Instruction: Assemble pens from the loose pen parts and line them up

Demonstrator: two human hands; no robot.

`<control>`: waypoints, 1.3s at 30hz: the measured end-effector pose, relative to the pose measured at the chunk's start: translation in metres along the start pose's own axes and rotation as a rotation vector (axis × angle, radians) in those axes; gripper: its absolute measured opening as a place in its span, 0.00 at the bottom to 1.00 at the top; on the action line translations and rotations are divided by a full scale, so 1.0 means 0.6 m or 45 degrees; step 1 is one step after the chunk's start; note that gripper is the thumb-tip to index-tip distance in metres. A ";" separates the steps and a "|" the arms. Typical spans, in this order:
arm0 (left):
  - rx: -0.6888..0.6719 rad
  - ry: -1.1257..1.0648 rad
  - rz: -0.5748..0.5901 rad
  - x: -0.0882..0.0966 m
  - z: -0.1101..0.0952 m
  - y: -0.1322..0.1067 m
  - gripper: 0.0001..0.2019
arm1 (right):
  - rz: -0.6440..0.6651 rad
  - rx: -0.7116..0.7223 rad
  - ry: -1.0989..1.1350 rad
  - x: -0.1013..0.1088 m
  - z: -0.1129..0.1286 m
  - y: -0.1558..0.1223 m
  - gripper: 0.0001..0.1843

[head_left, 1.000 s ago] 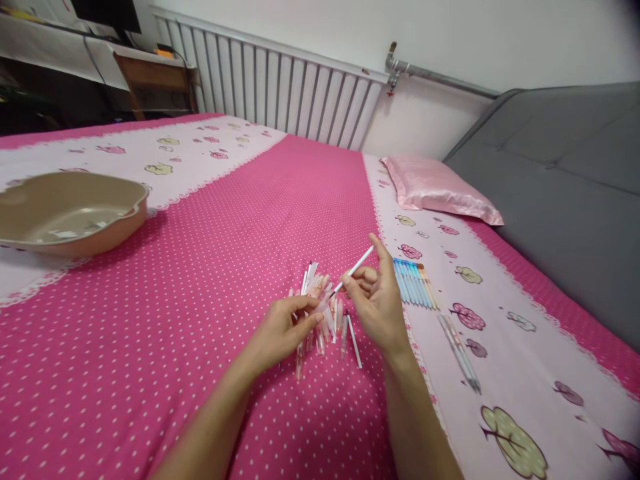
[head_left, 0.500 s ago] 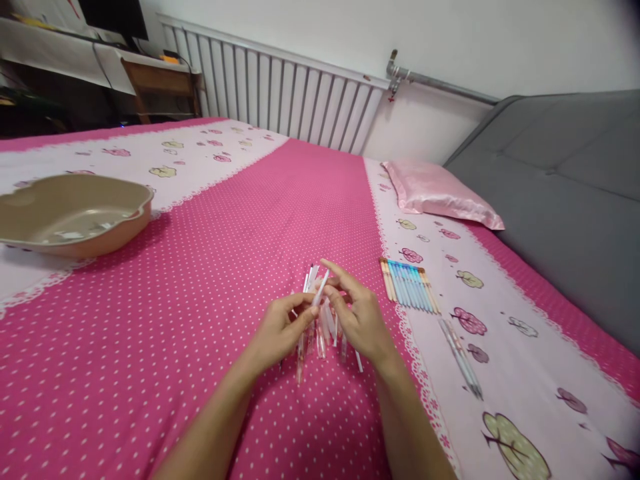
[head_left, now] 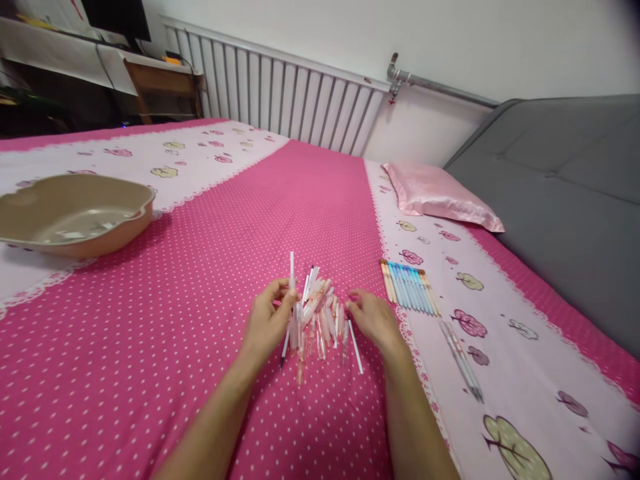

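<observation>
A slim white pen tube (head_left: 292, 268) stands nearly upright between the thumb and fingers of my left hand (head_left: 267, 319), at the left side of a loose pile. That pile of pen parts (head_left: 320, 310) has clear barrels, pinkish-white pieces and thin white refills, lying on the pink dotted bedspread. Beside the pile's right edge is my right hand (head_left: 374, 317), fingers bent and a little apart, with nothing visible in them. A dark-tipped refill (head_left: 285, 350) lies below my left hand, and a white stick (head_left: 356, 348) slants near my right wrist.
To the right lies a row of blue and cream pens (head_left: 411, 285), with several grey-white pens (head_left: 461, 360) nearer me. A beige basin (head_left: 120, 230) holding small white pieces sits at left. Farther off are a pink pillow (head_left: 440, 193), grey headboard (head_left: 555, 173) and white radiator (head_left: 280, 87).
My hands have moved apart from above the pile. The left has gone left with the white tube, now more upright; the right has drawn back to the right, uncovering the pile.
</observation>
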State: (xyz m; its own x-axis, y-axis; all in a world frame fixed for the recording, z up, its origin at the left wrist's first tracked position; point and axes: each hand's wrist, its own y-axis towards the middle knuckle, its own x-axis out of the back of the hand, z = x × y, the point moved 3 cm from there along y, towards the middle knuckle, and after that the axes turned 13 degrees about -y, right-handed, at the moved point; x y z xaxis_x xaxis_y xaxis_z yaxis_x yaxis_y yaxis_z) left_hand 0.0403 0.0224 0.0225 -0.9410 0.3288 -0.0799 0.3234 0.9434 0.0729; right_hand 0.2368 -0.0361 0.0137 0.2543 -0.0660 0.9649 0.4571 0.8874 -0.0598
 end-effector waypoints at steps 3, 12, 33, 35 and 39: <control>0.043 -0.004 -0.068 0.004 0.002 0.001 0.14 | 0.100 -0.010 -0.095 -0.016 0.004 0.003 0.18; 0.063 -0.008 -0.113 0.005 0.006 0.002 0.14 | 0.008 0.198 0.192 -0.045 0.023 0.019 0.19; 0.062 -0.017 -0.067 0.009 0.014 0.003 0.15 | 0.134 0.333 0.052 -0.028 0.032 0.005 0.04; 0.077 -0.016 -0.067 0.008 0.013 0.003 0.15 | 0.133 0.365 0.102 -0.026 0.029 0.007 0.03; 0.082 -0.032 -0.094 0.007 0.012 0.002 0.16 | 0.126 0.423 0.133 -0.029 0.023 0.012 0.05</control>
State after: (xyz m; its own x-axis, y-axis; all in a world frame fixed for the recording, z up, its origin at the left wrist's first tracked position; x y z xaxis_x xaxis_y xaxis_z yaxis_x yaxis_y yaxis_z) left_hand 0.0371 0.0251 0.0152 -0.9599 0.2588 -0.1080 0.2601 0.9656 0.0022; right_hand 0.2242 -0.0221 0.0000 0.3769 -0.0029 0.9263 0.1282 0.9905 -0.0490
